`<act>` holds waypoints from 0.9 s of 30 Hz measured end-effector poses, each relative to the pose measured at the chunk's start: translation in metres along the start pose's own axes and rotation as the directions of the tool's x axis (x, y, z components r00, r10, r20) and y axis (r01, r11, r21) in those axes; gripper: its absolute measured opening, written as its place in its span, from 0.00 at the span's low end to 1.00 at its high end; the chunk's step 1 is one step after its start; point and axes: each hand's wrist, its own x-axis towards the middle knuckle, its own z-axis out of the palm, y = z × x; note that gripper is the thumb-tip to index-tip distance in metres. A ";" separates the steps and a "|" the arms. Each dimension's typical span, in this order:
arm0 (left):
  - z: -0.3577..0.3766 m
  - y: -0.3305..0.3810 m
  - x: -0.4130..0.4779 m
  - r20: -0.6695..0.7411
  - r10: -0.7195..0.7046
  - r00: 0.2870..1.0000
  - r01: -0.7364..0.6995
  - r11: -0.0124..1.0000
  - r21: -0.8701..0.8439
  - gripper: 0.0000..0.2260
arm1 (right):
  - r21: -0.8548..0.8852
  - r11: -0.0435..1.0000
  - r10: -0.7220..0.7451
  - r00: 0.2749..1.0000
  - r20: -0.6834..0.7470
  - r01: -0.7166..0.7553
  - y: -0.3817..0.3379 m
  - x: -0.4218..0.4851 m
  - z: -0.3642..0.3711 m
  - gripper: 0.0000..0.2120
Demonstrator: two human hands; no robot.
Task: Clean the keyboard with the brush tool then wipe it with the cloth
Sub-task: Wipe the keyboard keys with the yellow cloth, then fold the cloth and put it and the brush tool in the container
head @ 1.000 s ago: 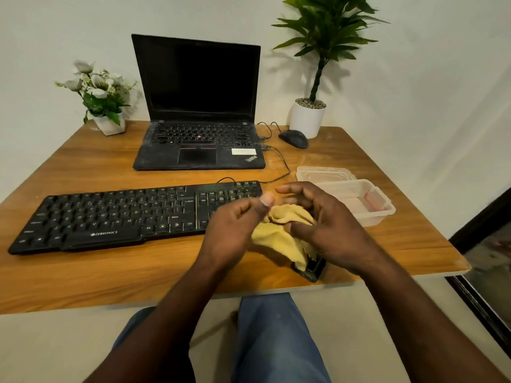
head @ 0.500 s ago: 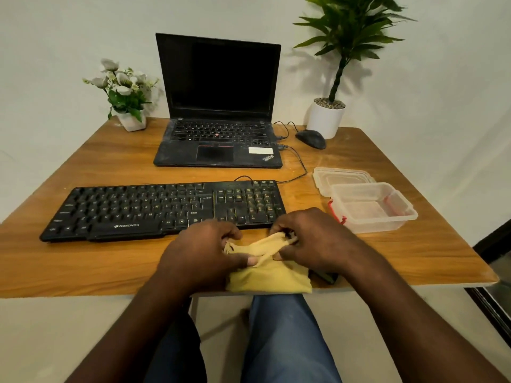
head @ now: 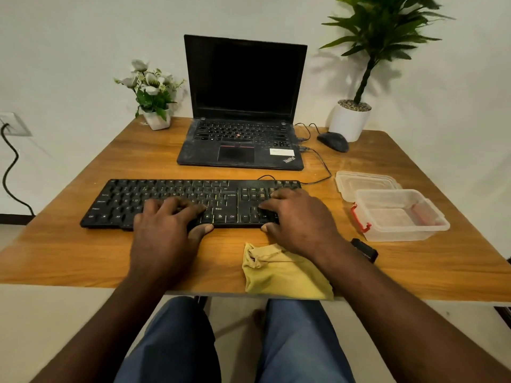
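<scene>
The black keyboard [head: 166, 194] lies across the middle of the wooden table [head: 69, 252]. My left hand [head: 166, 228] rests on its middle keys, fingers spread flat and thumb at the front edge. Over the number pad and arrow keys lies my right hand [head: 298, 219], its thumb also at the front edge. The crumpled yellow cloth [head: 282, 275] sits loose at the table's near edge, partly under my right wrist. A small black object [head: 365, 251], possibly the brush tool, lies just right of my right forearm.
An open black laptop [head: 240, 150] stands behind the keyboard, with a mouse [head: 333, 141] to its right. A clear plastic box [head: 401, 217] and its lid [head: 365, 182] sit at the right. A flower pot [head: 156, 120] and a potted plant [head: 349, 120] stand at the back.
Both hands have let go of the yellow cloth, which now lies at the table's near edge, and have moved forward onto the keyboard.
</scene>
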 end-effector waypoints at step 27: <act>0.006 0.050 0.004 0.062 0.120 0.991 -0.081 0.896 -0.437 0.26 | 0.481 0.876 -0.016 0.995 0.096 -0.032 0.053 -0.015 -0.010 0.21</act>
